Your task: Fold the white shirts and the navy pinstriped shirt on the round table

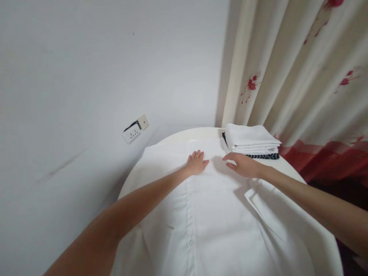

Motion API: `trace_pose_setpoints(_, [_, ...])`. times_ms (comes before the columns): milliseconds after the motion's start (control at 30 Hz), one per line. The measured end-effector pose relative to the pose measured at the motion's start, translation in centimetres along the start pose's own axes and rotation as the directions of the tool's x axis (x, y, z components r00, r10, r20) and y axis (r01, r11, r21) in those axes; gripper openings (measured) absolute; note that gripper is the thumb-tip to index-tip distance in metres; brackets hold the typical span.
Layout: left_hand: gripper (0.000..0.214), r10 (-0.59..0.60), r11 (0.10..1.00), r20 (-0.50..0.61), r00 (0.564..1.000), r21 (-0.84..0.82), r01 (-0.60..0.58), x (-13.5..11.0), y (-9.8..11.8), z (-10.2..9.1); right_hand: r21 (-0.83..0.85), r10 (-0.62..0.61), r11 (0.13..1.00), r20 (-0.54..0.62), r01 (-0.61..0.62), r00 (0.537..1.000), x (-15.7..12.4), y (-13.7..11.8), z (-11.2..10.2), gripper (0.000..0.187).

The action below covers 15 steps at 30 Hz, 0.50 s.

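A white button-up shirt (221, 214) lies spread over the round table, its button placket running down the middle and its hem toward the far edge. My left hand (196, 162) rests flat on the cloth near the far end, fingers spread. To the right, my right hand (243, 164) is just above or touching the shirt, thumb and fingers apart with nothing between them. Beside its fingers stands a stack of folded white cloth (250, 138), with a dark patterned fabric (264, 156) under it. Loose folds of the shirt lie below my right forearm.
The pale round table (198, 133) stands close to a white wall (115, 57) carrying a socket plate (131, 133) and a smaller plate (143, 122). A cream curtain (287, 84) with red flowers and a red lower band hangs at the right.
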<state>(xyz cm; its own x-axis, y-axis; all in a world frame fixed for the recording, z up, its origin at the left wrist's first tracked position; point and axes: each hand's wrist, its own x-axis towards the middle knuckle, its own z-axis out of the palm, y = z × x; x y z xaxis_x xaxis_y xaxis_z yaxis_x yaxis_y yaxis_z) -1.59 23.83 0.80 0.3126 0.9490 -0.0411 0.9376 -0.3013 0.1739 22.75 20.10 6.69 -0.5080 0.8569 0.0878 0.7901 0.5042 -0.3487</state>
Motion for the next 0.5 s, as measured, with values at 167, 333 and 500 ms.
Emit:
trace_pose_setpoints(167, [0.060, 0.194, 0.975, -0.031, 0.980, -0.106, -0.196, -4.9, 6.5, -1.9, -0.007, 0.181, 0.983, -0.168, -0.185, 0.969, -8.2, 0.3, -1.2, 0.028])
trace_pose_setpoints(333, [0.063, 0.366, 0.858, -0.008, 0.931, -0.385, -0.341, -10.7, 11.9, -1.4, 0.012, 0.313, 0.943, -0.363, -0.331, 0.878, -16.2, 0.1, 2.4, 0.023])
trace_pose_setpoints(500, [0.057, 0.452, 0.662, 0.099, 0.887, -0.703, -0.259, -12.4, 15.4, 0.6, 0.146, 0.331, 0.942, -0.551, -0.302, 0.766, -21.1, -0.1, 5.9, 0.023])
